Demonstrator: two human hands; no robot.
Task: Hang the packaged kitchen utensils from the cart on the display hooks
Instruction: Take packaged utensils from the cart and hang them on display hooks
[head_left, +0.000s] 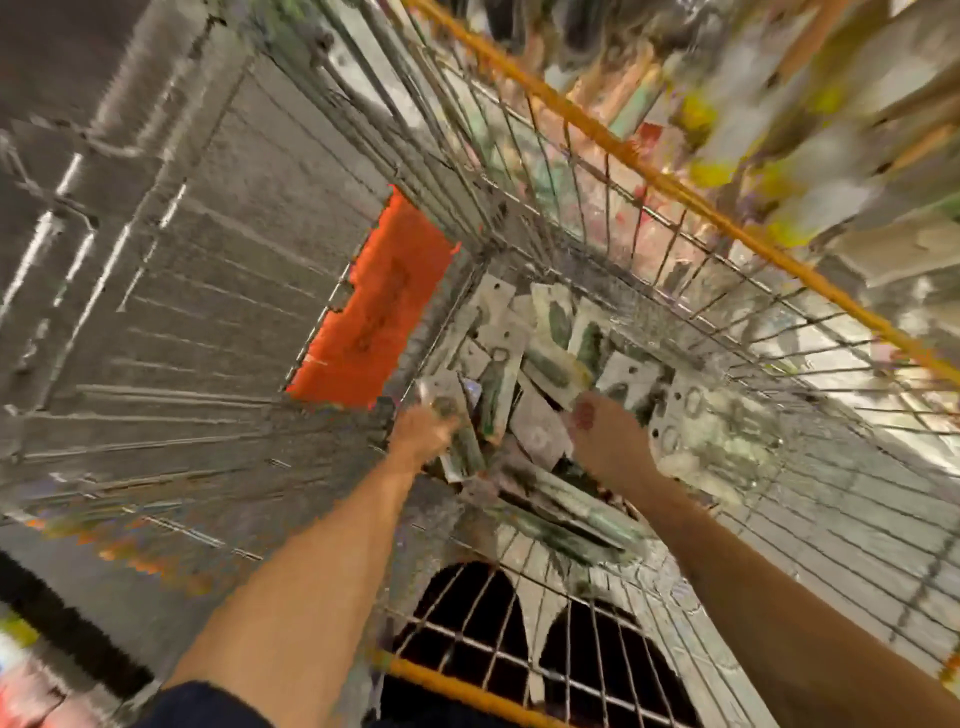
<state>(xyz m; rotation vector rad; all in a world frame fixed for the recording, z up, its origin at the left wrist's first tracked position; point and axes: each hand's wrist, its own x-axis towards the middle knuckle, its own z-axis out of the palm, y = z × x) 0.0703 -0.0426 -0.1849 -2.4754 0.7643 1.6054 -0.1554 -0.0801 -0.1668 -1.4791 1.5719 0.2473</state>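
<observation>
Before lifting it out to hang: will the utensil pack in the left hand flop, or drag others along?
Probably fairly stiff: the utensil pack gripped by the left hand shows no bend. Likely light: flat cards, slim utensils. The other packs lie loosely overlapped in the cart, so neighbours may slide.

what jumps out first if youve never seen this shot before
The bright orange panel left of centre, by the far corner of the wire cart, catches the eye first. Right of it, both hands reach down into a heap of packaged utensils on the cart floor: the left hand holds one pack, the right hand is down among the rest. Everything is heavily blurred.
</observation>
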